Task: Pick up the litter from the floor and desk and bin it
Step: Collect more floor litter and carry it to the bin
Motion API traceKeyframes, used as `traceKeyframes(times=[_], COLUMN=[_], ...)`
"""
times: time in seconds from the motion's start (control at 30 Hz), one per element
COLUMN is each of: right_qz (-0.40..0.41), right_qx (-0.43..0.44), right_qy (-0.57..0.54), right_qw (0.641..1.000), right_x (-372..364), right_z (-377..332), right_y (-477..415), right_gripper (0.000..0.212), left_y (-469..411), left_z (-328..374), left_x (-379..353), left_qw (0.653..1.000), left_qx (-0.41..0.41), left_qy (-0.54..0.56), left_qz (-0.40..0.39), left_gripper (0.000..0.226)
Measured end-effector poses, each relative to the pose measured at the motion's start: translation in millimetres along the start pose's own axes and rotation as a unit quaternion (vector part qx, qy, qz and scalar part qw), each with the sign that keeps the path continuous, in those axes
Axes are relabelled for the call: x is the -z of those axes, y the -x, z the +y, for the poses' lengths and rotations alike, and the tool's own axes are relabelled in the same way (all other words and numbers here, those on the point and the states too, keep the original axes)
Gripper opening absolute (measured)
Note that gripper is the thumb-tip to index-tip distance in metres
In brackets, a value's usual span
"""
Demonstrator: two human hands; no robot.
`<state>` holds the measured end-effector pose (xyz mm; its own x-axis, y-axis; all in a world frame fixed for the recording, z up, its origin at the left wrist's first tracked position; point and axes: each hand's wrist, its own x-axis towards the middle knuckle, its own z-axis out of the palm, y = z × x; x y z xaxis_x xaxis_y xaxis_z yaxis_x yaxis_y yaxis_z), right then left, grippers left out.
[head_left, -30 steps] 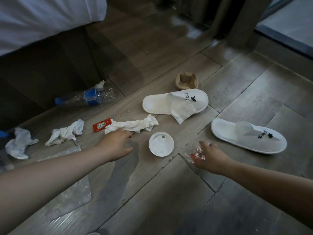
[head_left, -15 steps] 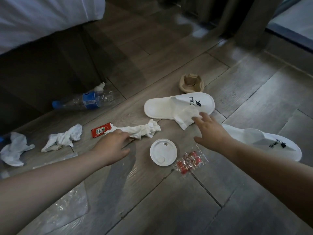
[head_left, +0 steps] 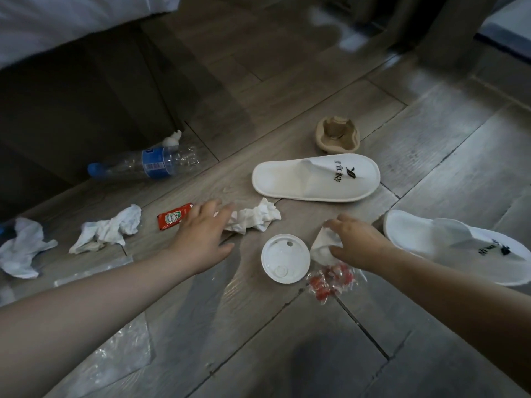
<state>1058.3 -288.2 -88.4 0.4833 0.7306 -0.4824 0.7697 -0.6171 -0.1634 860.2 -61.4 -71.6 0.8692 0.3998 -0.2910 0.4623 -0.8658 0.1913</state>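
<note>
Our left grip (head_left: pixel 201 239) reaches out over the wooden floor (head_left: pixel 287 354) with its fingers spread and fairly straight. The fingertips lie over the left end of a long crumpled tissue (head_left: pixel 255 218). The blur there keeps us from telling whether they press on it. Just left of those fingers lies a red ketchup sachet (head_left: pixel 173 216).

Our right grip (head_left: pixel 359 242) is curled round a white napkin (head_left: pixel 323 245), with thumb and fingers pinching it. We cannot tell whether the napkin is clear of the floor. It sits just right of a round white cup lid (head_left: pixel 286 258), which lies flat between our two grips. Nearer to us, beside the lid and under the right wrist, lies a clear sweet wrapper (head_left: pixel 330 281) with red pieces in it.

Further left there are two more crumpled tissues, one (head_left: pixel 107 229) near the sachet and one (head_left: pixel 20 248) at the left edge. A clear plastic bottle (head_left: pixel 146 165) with a blue label lies on its side by the bed base, under the white bedding (head_left: pixel 57 18). A sheet of clear film (head_left: pixel 94 357) lies under our left forearm.

One white slipper (head_left: pixel 316 178) lies beyond the long tissue, with a crushed brown paper cup (head_left: pixel 337 136) just past it. The second slipper (head_left: pixel 459 245) lies to the right of our right grip.
</note>
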Motion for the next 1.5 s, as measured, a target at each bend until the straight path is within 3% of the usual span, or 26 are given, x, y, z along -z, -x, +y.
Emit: traceKeyframes(times=[0.1, 0.17, 0.27, 0.33, 0.4, 0.57, 0.8, 0.93, 1.0, 1.1, 1.3, 1.43, 1.5], right_qz=[-0.009, 0.012, -0.027, -0.092, -0.115, -0.048, -0.045, 0.005, 0.018, 0.046, 0.116, 0.059, 0.038], right_qx=[0.004, -0.002, 0.014, 0.042, 0.06, 0.06, 0.022, 0.02, 0.042, 0.086, 0.106, 0.028, -0.031], right_qy=[0.001, -0.025, -0.08, -0.029, 0.049, 0.084, -0.003, -0.041, -0.066, -0.08, -0.113, -0.136, -0.147], right_qw=[1.0, 1.0, 0.996, 0.994, 0.99, 0.994, 0.999, 0.999, 0.997, 0.992, 0.981, 0.989, 0.988], right_x=[-1, 0, 3, 1, -9, -33, -42, -44, -40, -32, -14, -13, -18], right_z=[-3, -2, -2, -6, -12, -11, -19, -22, -27, -35, -57, -58, -61], right_y=[11, 21, 36, 48, 57, 61, 74, 78, 80, 80, 67, 63, 61], right_gripper=[0.05, 0.056, 0.09, 0.112, 0.117, 0.084, 0.031, 0.004, 0.002, 0.005, 0.01, 0.012, 0.025], left_y=[-14, -23, -35, -41, -43, -27, -3, 10, 18, 28, 27, 22, 20], left_z=[2, 2, 5, 8, 10, 6, -13, -23, -30, -37, -58, -61, -56], left_x=[-1, -1, -1, -3, -8, -17, -18, -18, -18, -17, -21, -19, -20], left_qw=[0.998, 0.994, 0.983, 0.974, 0.972, 0.987, 0.993, 0.994, 0.998, 0.999, 0.963, 0.964, 0.963], left_qx=[-0.038, -0.081, -0.144, -0.168, -0.163, -0.115, -0.066, -0.063, -0.045, 0.046, 0.245, 0.246, 0.235], left_qy=[-0.021, -0.038, -0.072, -0.103, -0.117, -0.073, 0.022, 0.067, 0.042, -0.005, 0.09, 0.087, 0.115], left_qz=[-0.048, -0.064, -0.089, -0.109, -0.125, -0.087, -0.092, -0.054, -0.026, -0.016, -0.061, -0.059, -0.062], left_gripper=[0.084, 0.085, 0.086, 0.083, 0.077, 0.061, 0.04, 0.035, 0.045, 0.072, 0.134, 0.136, 0.133])
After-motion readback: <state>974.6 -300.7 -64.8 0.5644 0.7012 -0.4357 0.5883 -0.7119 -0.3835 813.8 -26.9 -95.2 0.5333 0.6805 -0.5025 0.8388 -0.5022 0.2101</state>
